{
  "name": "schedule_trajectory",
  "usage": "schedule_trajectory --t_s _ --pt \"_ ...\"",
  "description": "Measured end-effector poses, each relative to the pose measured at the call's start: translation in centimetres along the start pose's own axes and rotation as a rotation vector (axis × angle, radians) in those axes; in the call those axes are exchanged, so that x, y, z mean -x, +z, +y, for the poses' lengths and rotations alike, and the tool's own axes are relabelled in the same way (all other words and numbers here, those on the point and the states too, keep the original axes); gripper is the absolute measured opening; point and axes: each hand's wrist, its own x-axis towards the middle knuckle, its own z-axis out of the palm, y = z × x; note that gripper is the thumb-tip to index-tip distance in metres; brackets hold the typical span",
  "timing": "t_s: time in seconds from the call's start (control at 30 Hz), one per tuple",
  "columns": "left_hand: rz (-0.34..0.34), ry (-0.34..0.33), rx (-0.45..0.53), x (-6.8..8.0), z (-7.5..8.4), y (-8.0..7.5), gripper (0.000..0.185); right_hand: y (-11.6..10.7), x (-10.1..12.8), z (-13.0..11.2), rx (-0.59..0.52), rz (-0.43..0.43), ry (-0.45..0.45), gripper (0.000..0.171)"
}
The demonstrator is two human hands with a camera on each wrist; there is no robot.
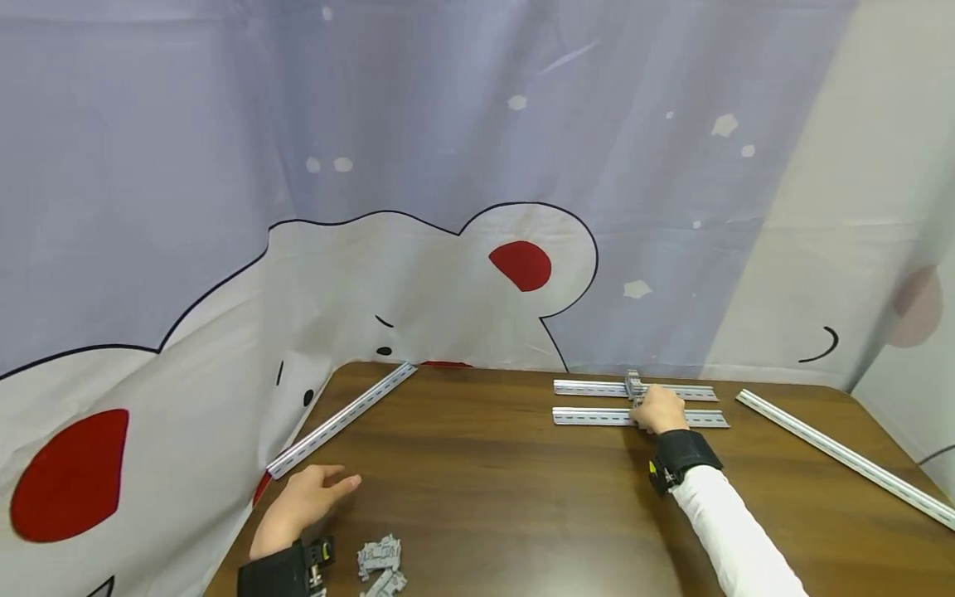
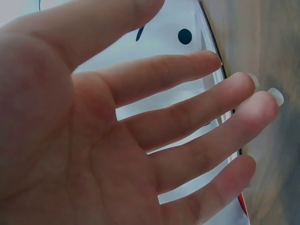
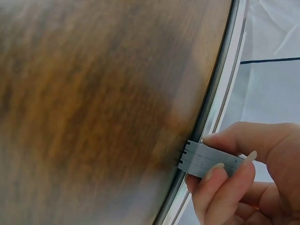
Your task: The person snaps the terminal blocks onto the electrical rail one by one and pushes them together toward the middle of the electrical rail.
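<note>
At the back right, my right hand [image 1: 661,408] pinches a small stack of grey terminal blocks [image 3: 208,160] between thumb and fingers. The blocks sit against a slotted metal DIN rail [image 3: 217,105], their far ends partly covered by my fingertips. In the head view this hand overlaps the nearer short rail [image 1: 593,416], and grey blocks [image 1: 632,383] show on the farther short rail [image 1: 589,388] just beyond it. My left hand [image 1: 304,500] hovers over the table's left side with fingers spread and nothing in it, palm showing in the left wrist view.
Loose grey terminal blocks [image 1: 380,557] lie at the front left of the wooden table [image 1: 492,489]. One long rail [image 1: 343,420] slants along the left edge, another [image 1: 843,456] along the right. A printed cloth [image 1: 448,124] hangs right behind the table.
</note>
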Motion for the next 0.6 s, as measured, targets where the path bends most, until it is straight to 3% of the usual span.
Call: schedule_trajectory --t_s 0.43,0.6 --pt "0.067 0.021 -0.016 -0.7 0.0 0.4 0.052 -0.2 0.8 0.7 -0.013 -0.001 -0.017 0.031" --pt "0.094 0.097 -0.090 -4.0 -0.2 0.7 0.048 -0.3 1.7 0.9 -0.011 -0.034 -0.033 0.043"
